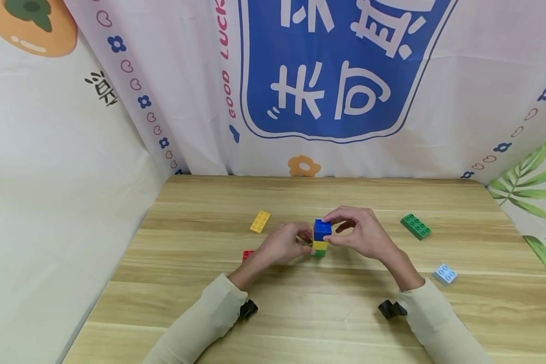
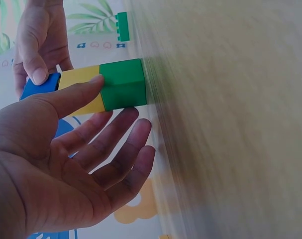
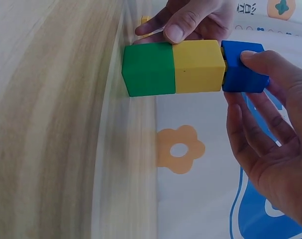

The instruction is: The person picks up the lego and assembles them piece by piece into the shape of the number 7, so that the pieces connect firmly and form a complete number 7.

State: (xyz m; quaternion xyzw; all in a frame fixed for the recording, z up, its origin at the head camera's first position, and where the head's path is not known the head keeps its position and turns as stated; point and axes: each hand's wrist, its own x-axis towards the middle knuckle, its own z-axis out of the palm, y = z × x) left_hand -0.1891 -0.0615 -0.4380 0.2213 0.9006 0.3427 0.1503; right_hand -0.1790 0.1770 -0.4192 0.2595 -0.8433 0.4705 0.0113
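Note:
A small tower stands on the table, with a green toy brick at the bottom and a yellow brick on it. Above them sits a blue brick; in the right wrist view a narrow gap with yellow studs shows between blue and yellow. My left hand steadies the lower two bricks, its thumb across the yellow one with the tip at the green seam. Between thumb and fingers, my right hand pinches the blue brick from the right.
On the wooden table, a flat yellow-orange brick lies left of the tower. A red brick is partly hidden by the left forearm. To the right lie a green brick and a light blue brick. A printed curtain hangs behind.

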